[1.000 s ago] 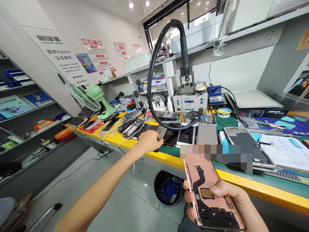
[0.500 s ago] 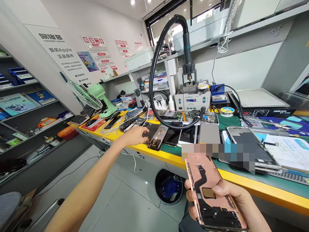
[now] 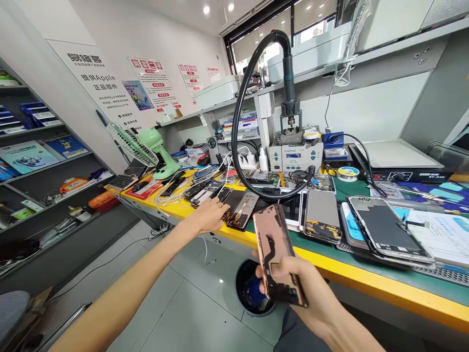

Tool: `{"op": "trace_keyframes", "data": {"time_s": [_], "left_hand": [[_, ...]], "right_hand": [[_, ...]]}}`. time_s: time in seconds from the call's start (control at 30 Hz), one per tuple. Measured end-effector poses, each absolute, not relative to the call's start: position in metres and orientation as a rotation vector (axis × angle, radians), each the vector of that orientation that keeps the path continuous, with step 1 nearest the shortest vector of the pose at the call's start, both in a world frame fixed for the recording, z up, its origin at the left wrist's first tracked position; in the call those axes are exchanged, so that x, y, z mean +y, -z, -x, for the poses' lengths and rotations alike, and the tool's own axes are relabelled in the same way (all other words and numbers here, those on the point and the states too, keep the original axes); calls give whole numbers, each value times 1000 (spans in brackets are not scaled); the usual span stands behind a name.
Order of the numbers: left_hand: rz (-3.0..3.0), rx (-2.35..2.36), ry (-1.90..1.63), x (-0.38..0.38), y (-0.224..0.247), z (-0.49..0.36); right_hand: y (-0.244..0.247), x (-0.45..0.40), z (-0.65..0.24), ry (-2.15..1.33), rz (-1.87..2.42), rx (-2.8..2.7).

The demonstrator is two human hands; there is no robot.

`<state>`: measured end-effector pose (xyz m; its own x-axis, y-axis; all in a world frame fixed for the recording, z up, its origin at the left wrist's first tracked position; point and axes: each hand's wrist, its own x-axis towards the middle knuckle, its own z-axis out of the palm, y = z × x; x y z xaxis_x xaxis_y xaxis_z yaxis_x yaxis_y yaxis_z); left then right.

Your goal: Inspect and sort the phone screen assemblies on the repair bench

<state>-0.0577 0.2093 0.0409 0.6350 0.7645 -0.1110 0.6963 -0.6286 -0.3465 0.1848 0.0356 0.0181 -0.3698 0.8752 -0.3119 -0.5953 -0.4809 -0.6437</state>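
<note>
A pinkish phone screen assembly point(image 3: 274, 239) with a black flex strip on its back is held in my right hand point(image 3: 296, 274), thumb across its face, in front of the bench edge. My left hand point(image 3: 211, 215) reaches over the bench's yellow edge, its fingers at a row of dark phone parts; what the fingertips hold, if anything, is hidden. Just right of it lies a dark phone screen point(image 3: 244, 210) with a pale strip. Further right is a grey-backed screen point(image 3: 322, 215).
A black hose loop point(image 3: 237, 117) arches over the bench before a rework station point(image 3: 293, 157). A green fan point(image 3: 161, 154) stands at the left. More screens point(image 3: 388, 225) are stacked at the right. Below the bench is a black bin point(image 3: 242, 283).
My right hand has moved left and up with the pinkish screen, uncovering the grey-backed screen. My left hand has shifted slightly, staying at the row of parts.
</note>
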Motion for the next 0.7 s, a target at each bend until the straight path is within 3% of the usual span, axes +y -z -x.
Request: {"op": "trace_keyframes", "data": {"time_s": [0.23,0.7], "left_hand": [[2525,-1157,-297,209,-34,65],[2488,-1002,-393,216,-40,51]], "right_hand": [[-22,71,-149,-1726,909,-710],[-12,88,-129,-1737,915,-649]]}}
